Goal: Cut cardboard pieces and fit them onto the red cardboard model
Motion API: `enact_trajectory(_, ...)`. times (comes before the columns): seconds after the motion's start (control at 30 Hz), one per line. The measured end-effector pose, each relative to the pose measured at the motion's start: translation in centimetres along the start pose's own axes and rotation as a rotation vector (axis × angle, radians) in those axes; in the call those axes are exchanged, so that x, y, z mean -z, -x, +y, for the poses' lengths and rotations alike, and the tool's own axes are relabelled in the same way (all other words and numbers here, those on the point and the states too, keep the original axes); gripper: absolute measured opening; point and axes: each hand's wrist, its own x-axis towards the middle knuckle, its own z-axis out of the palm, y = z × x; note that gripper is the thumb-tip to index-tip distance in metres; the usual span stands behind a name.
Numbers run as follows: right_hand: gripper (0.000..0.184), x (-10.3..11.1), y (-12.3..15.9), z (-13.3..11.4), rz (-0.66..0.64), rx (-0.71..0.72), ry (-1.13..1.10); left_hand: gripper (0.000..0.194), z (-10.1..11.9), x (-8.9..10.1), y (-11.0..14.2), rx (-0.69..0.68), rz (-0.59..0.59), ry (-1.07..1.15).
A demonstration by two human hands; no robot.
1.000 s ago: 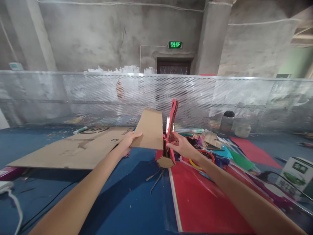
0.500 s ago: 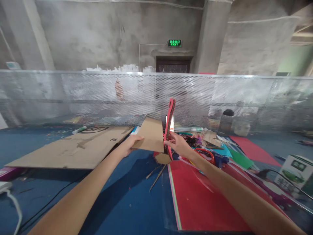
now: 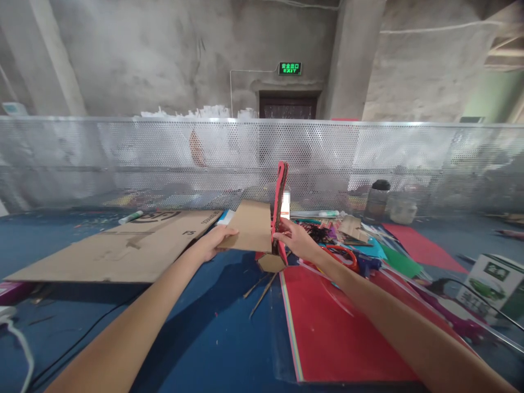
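Observation:
My left hand (image 3: pixel 213 244) grips the left edge of a brown cardboard flap (image 3: pixel 250 225) that leans over a small cardboard box (image 3: pixel 271 261) on the blue table. My right hand (image 3: pixel 295 242) pinches the lower part of a tall, narrow red-faced cardboard strip (image 3: pixel 279 196) that stands upright at the box's right side. Both arms reach forward from the bottom of the view. Thin cardboard slivers (image 3: pixel 259 288) lie on the table just in front of the box.
A large flat cardboard sheet (image 3: pixel 118 249) lies at left. Red paper (image 3: pixel 339 322) covers the table at right, with red scissors (image 3: pixel 341 252), coloured paper scraps and a printed box (image 3: pixel 489 284) beyond. A perforated metal screen (image 3: pixel 164 158) bounds the back; a dark-capped jar (image 3: pixel 377 199) stands by it.
The cardboard flap has tilted down lower over the box. Both hands and the piece have shifted slightly away and left in the view.

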Motion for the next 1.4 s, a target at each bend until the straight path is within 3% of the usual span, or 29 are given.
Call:
enact_trajectory(0.27, 0.037, 0.0, 0.1, -1.3, -0.035, 0.024, -0.087, 0.023, 0.3, 0.5, 0.4, 0.084, -0.113, 0.119)
enact_trajectory(0.73, 0.038, -1.0, 0.0, -1.7, -0.001, 0.001, -0.086, 0.03, 0.2, 0.5, 0.3, 0.004, -0.064, 0.074)
enact_trajectory(1.13, 0.033, -0.7, 0.2, -0.7, -0.113, -0.012, -0.128, 0.033, -0.2, 0.1, -0.2, -0.003, -0.031, 0.12)
enact_trajectory(1.4, 0.031, -1.0, 0.0, -0.2, -0.067, 0.021, -0.105, 0.038, -0.1, 0.2, -0.2, -0.029, -0.001, 0.126)
